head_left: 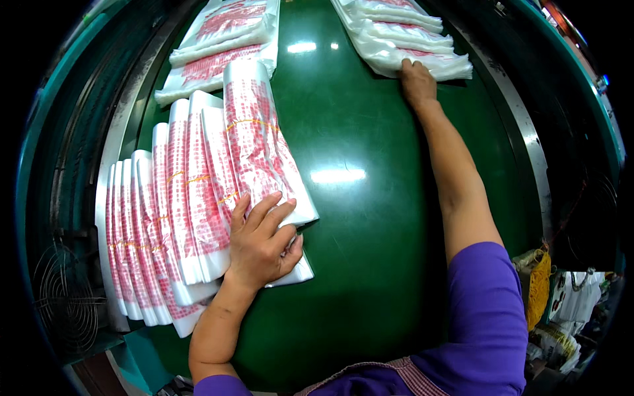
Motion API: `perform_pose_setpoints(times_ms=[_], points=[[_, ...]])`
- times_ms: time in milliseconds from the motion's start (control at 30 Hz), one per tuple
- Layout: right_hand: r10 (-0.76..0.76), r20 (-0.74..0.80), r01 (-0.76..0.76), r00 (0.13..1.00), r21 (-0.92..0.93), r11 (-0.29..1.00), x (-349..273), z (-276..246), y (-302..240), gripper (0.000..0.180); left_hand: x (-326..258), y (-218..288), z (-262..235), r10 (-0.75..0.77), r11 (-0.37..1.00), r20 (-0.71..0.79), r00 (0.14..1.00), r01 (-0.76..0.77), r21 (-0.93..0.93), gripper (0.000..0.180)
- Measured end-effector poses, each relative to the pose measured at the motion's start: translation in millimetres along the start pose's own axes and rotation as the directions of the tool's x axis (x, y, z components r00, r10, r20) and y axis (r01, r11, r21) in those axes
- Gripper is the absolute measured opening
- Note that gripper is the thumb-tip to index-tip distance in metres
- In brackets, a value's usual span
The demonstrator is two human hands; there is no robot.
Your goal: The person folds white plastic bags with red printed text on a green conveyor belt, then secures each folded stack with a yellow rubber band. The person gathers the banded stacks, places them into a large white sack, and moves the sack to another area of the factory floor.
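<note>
Bundle (254, 152) lies beneath left fingers (265, 205), bag stack (409, 46) against right fingers (407, 65).

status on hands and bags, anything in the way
Left fingers on banded bag bundles. Right fingers at near edge of far right bag stack, grip unclear. No obstruction visible.

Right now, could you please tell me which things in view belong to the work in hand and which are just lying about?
In use, it seems:
banded plastic bundles, under the left hand
right plastic stack, touched by the right hand
left plastic stack
green tabletop

Apparently aside:
wire fan guard, lower left
white items, lower right
</note>
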State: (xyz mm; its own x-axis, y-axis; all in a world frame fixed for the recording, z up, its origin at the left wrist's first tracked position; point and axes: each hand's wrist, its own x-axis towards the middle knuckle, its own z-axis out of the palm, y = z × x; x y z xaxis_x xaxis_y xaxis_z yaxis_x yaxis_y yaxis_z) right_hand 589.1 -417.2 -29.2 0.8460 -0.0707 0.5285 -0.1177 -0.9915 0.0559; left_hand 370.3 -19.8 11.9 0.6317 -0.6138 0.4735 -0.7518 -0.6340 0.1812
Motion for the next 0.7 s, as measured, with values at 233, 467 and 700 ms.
perform_pose_setpoints(times_ms=[233,467,700], points=[[-0.112,-0.066,0.112,0.991,-0.003,0.994,-12.0,-10.5,24.5,0.008,4.6,-0.7,2.5,-0.014,0.998,-0.03,0.999,0.013,-0.053,0.008],[-0.209,-0.142,0.234,0.968,0.196,0.952,-159.5,-115.0,-3.6,0.022,2.2,-3.3,0.3,0.005,0.999,-0.075,0.997,-0.008,-0.04,0.006],[-0.251,0.138,0.257,0.958,-0.033,0.966,-114.1,-97.4,30.7,0.009,4.2,-0.3,8.9,0.083,0.996,-0.113,0.99,-0.086,-0.018,0.008]])
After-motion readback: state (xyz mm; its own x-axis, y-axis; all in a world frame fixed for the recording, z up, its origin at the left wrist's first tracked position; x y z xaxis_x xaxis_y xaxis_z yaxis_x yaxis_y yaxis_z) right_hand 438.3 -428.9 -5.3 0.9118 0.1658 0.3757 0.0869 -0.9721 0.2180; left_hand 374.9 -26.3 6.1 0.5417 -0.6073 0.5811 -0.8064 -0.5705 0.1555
